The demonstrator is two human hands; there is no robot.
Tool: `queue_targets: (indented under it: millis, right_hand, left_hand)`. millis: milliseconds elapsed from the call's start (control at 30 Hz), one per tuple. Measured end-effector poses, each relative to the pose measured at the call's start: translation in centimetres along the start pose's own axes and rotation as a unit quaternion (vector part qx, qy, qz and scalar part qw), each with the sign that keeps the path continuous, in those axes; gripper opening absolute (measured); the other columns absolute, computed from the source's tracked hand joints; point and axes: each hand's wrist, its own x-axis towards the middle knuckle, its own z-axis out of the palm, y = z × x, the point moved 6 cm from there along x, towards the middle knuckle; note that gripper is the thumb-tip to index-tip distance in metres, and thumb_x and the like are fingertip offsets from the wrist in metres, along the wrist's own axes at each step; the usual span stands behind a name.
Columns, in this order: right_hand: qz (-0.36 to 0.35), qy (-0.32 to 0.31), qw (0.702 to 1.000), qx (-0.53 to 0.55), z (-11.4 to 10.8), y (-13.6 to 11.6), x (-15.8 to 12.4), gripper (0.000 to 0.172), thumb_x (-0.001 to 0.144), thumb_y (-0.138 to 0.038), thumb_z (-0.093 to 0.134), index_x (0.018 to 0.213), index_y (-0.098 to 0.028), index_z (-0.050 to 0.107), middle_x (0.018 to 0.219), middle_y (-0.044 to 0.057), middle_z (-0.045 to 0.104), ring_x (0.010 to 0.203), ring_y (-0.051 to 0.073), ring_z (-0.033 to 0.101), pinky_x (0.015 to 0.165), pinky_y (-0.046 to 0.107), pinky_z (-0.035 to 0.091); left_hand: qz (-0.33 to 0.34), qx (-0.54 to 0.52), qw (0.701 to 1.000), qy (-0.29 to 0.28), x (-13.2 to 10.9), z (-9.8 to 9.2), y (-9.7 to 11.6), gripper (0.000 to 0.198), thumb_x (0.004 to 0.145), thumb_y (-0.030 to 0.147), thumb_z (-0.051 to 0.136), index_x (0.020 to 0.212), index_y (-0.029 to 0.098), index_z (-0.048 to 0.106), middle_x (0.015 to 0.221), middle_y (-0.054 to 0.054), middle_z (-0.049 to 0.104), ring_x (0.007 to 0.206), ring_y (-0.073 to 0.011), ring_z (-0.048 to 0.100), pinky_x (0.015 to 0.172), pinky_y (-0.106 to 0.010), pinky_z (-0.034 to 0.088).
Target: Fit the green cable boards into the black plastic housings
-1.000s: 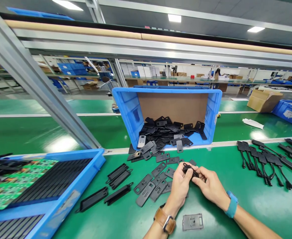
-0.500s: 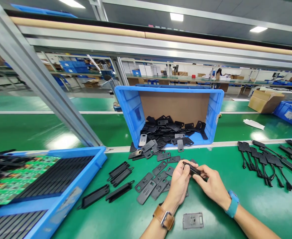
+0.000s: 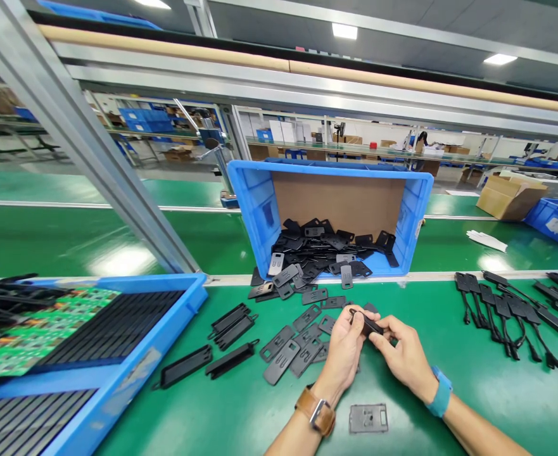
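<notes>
Green matting covers the bench [image 3: 240, 411] I am looking down on, with factory racks and strip lights behind it. At far left a blue plastic crate [image 3: 117, 386] holds black ribbed trays and green circuit boards [image 3: 45, 323]. Just right of it lie long black plastic housings [image 3: 231, 358], then a scatter of flat dark-grey slotted plates [image 3: 285, 354] spilling from a tipped blue crate lined with cardboard [image 3: 254, 209]. My left hand [image 3: 342, 348], with a brown-strapped watch on the wrist, meets my right hand [image 3: 405, 358], which wears a blue wristband, just above the near edge of that scatter. Between them is a small black plastic piece [image 3: 367, 324], held clear of the bench. The left fingers pinch its left end and the right fingers pinch its right end. It looks narrow, matte and rigid, with what seems a small loop at the left end; finer detail is too small for me to tell. My worry is the grip: both pinches sit at the very ends, so a twist or squeeze could pop the piece loose into the look-alike plates below. There it would be hard to pick out. A square grey plate [image 3: 368, 418] lies alone near my wrists, and a row of black cabled parts [image 3: 501, 307] sits well apart at right.
</notes>
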Motion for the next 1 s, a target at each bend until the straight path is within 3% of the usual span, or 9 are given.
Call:
queue_targets:
  millis: [333, 500, 600, 767, 867, 1000]
  right_hand:
    - [0.028, -0.061, 0.997, 0.042, -0.1, 0.2, 0.6, 0.018, 0.093, -0.035, 0.058, 0.097, -0.019, 0.063, 0.091, 0.004, 0.069, 0.079, 0.019, 0.061, 0.073, 0.029, 0.046]
    - [0.003, -0.024, 1.000, 0.018, -0.7, 0.6, 0.9, 0.022, 0.092, -0.039, 0.059, 0.087, -0.018, 0.063, 0.083, 0.004, 0.066, 0.073, 0.017, 0.057, 0.069, 0.028, 0.043]
    - [0.056, -0.042, 0.994, 0.087, -0.4, 1.6, 1.1, 0.034, 0.089, -0.050, 0.062, 0.088, -0.016, 0.063, 0.075, 0.003, 0.065, 0.067, 0.016, 0.057, 0.064, 0.027, 0.044]
    - [0.216, -0.115, 0.920, 0.305, 1.0, 2.8, 0.5, 0.049, 0.083, -0.063, 0.065, 0.085, -0.016, 0.056, 0.070, 0.003, 0.066, 0.052, 0.012, 0.056, 0.052, 0.023, 0.044]
    - [0.258, -0.131, 0.881, 0.375, 1.4, 2.8, 0.2, 0.050, 0.082, -0.064, 0.068, 0.086, -0.015, 0.056, 0.072, 0.005, 0.067, 0.050, 0.011, 0.057, 0.048, 0.021, 0.043]
    - [0.283, -0.146, 0.855, 0.409, 1.6, 2.8, 0.1, 0.052, 0.082, -0.066, 0.066, 0.087, -0.014, 0.057, 0.071, 0.005, 0.067, 0.048, 0.011, 0.057, 0.046, 0.021, 0.043]
  left_hand:
    - [-0.001, -0.027, 1.000, 0.009, 0.3, -0.1, -0.1, 0.025, 0.087, 0.039, 0.069, 0.091, 0.017, 0.057, 0.095, -0.007, 0.068, 0.100, -0.0223, 0.063, 0.094, -0.039, 0.044]
    - [0.001, -0.018, 1.000, -0.005, 0.1, 0.3, -0.2, 0.025, 0.087, 0.039, 0.068, 0.092, 0.018, 0.057, 0.100, -0.009, 0.069, 0.107, -0.0245, 0.062, 0.097, -0.041, 0.043]
    - [0.000, 0.007, 1.000, 0.013, 0.2, 0.0, -0.2, 0.026, 0.088, 0.042, 0.067, 0.094, 0.018, 0.058, 0.102, -0.010, 0.070, 0.108, -0.0250, 0.062, 0.097, -0.042, 0.043]
    - [-0.046, -0.002, 0.999, -0.014, 0.1, 0.3, -0.5, 0.036, 0.087, 0.043, 0.067, 0.112, 0.017, 0.062, 0.119, -0.015, 0.066, 0.110, -0.0276, 0.061, 0.095, -0.043, 0.045]
    - [-0.061, 0.004, 0.998, -0.015, 0.0, 0.4, -0.7, 0.039, 0.084, 0.043, 0.070, 0.112, 0.016, 0.065, 0.120, -0.017, 0.066, 0.107, -0.0287, 0.063, 0.092, -0.044, 0.048]
    - [-0.061, 0.017, 0.998, -0.007, 0.0, 0.1, -0.8, 0.038, 0.083, 0.041, 0.072, 0.112, 0.017, 0.066, 0.120, -0.016, 0.067, 0.106, -0.0275, 0.063, 0.092, -0.041, 0.049]
